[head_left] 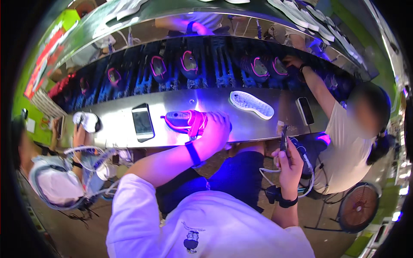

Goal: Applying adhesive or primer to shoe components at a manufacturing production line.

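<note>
My left hand (218, 129) is wrapped over one end of a dark shoe upper (177, 120) with bright pink edging and straps, which lies on its side on the metal bench (172, 98). Held upright in my right hand (289, 162), off the front edge of the bench, is a slim dark-handled brush (284, 138) with a pale tip. A white shoe sole (251, 105) rests with its hollow side up, beyond and to the right of the upper, apart from both hands.
Phones lie left (143, 122) and right (305, 111) on the bench. Behind runs a dark conveyor (223, 64) carrying several pink-edged shoes. A person (344, 150) at right reaches to it; another person (58, 180) at left handles a white shoe part. A fan (358, 208) stands lower right.
</note>
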Available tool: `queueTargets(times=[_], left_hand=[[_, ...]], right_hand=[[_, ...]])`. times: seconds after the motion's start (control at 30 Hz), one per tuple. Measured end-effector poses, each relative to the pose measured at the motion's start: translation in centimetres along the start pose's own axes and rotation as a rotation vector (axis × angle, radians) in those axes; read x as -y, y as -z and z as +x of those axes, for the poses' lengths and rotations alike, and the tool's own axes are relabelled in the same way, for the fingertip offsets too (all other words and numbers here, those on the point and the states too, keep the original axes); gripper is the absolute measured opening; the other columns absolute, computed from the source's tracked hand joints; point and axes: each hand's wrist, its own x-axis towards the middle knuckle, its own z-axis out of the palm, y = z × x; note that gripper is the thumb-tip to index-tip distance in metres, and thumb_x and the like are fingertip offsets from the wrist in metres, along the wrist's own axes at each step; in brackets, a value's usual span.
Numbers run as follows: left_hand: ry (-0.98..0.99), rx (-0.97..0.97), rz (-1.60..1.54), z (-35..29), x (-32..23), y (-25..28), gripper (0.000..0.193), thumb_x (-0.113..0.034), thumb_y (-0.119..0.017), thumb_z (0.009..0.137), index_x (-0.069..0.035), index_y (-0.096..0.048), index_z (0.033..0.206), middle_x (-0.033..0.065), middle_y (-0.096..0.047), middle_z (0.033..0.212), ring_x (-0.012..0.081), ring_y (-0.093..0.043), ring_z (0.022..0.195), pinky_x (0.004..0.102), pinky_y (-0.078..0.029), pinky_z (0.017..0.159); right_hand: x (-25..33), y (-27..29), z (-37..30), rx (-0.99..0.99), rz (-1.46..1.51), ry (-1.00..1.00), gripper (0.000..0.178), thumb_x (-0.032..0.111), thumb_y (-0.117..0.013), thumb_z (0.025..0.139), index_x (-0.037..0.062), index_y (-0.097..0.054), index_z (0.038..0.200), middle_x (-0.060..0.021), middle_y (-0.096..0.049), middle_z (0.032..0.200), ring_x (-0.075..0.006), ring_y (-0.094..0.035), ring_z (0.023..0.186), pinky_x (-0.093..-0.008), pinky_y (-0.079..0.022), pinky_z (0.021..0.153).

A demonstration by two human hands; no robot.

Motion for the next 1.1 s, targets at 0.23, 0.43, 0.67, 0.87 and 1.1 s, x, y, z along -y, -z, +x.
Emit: queueTargets(times=[0.23,0.43,0.67,0.87,1.1], left_hand=[[-0.395,-0.317,-0.395,-4.7,4.7,0.7,0.065,-0.024,-0.075,0.074,-0.001,-0.057,0.132,0.0145,-0.065,0.114,0.0324,-0.064,0.105,0.0472,-0.05,0.094],[0.149,-0.722,-0.859,-8.0,6.4,4.4,0.096,-0.03,-0.093,0.064,0.004,-0.048,0.141,0.0221,-0.059,0.133,0.0386,-0.06,0.119,0.047,-0.05,0.101],[0.183,-0.722,-0.797,-15.5,2.2,1.8,0.087,-0.043,-0.084,0.077,0.006,-0.049,0.139,0.026,-0.056,0.137,0.0426,-0.054,0.131,0.0663,-0.034,0.113],[0.0,-0.515,-0.751,-18.2,0.2,-1.3,0.058,-0.018,-0.069,0.083,0.006,-0.054,0.134,0.0244,-0.055,0.142,0.0428,-0.05,0.136,0.072,-0.026,0.114],[-0.02,-0.533,-0.751,-18.7,0.7,-1.6,0.048,-0.016,-0.065,0.086,0.004,-0.058,0.13,0.0237,-0.056,0.141,0.0412,-0.052,0.135,0.0724,-0.027,0.114]], right_hand=[[-0.6,0.7,-0.3,0.03,-0.092,0.05,0.047,-0.003,-0.06,0.095,0.0005,-0.057,0.142,-0.0017,-0.07,0.094,-0.0031,-0.054,0.072,-0.0173,-0.042,0.064],[-2.8,-2.6,1.9,0.172,-0.125,-0.018,0.047,-0.003,-0.063,0.093,0.002,-0.06,0.14,-0.0023,-0.071,0.097,-0.0049,-0.057,0.076,-0.0195,-0.045,0.066],[-6.2,-7.3,5.0,0.47,-0.293,0.003,0.04,0.004,-0.067,0.093,0.0011,-0.064,0.133,-0.0098,-0.074,0.104,-0.0126,-0.067,0.091,-0.0291,-0.052,0.087],[-7.0,-11.3,6.7,0.539,-0.361,0.04,0.039,0.009,-0.068,0.094,0.0056,-0.065,0.133,-0.0112,-0.074,0.102,-0.0167,-0.069,0.092,-0.0312,-0.053,0.087],[-7.7,-11.5,6.9,0.525,-0.403,0.13,0.039,0.012,-0.068,0.095,0.0067,-0.065,0.134,-0.0094,-0.074,0.098,-0.0155,-0.068,0.089,-0.0307,-0.053,0.085]])
